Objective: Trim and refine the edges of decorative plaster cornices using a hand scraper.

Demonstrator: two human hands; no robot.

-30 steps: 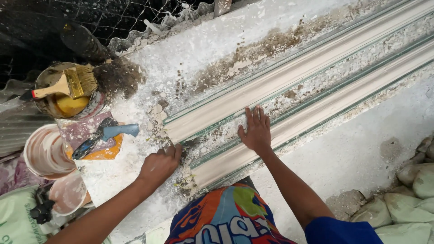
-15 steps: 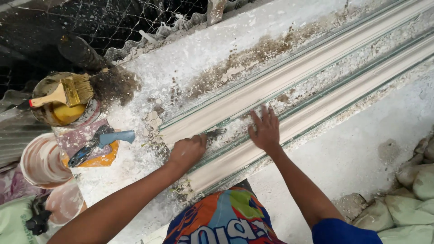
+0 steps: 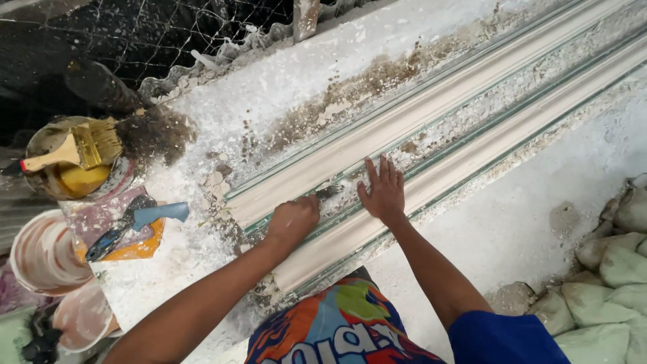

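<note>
Plaster work on a dusty white bench: two long off-white cast plaster cornice mouldings (image 3: 431, 128) lie side by side in green-edged moulds, running from near left up to far right. Left hand (image 3: 294, 219) is closed in a fist round a small dark-bladed scraping tool (image 3: 328, 192), blade tip poking out to the right into the crumbly channel between the two mouldings. Right hand (image 3: 384, 192) is spread flat, fingers wide, palm down on the same channel and the near moulding's edge, just right of the blade, holding nothing. Moulding likely stiff but brittle, heavy for its length, chalky rather than slippery; thin edges would probably chip, so support looks best from underneath at spaced points along the length, not by the end or the lip. Scraper seems light and rigid, gripped at the handle. Both hands sit near the left ends of the mouldings, touching or almost touching them. Off to the left, well apart: yellow-bristled paintbrush (image 3: 81, 148) resting on a grimy round tin (image 3: 50, 178), blue-handled trowel (image 3: 138, 219) on an orange slab, plaster-smeared pinkish bowl (image 3: 40, 253). Pale green filled sacks (image 3: 606, 283) at near right.
</note>
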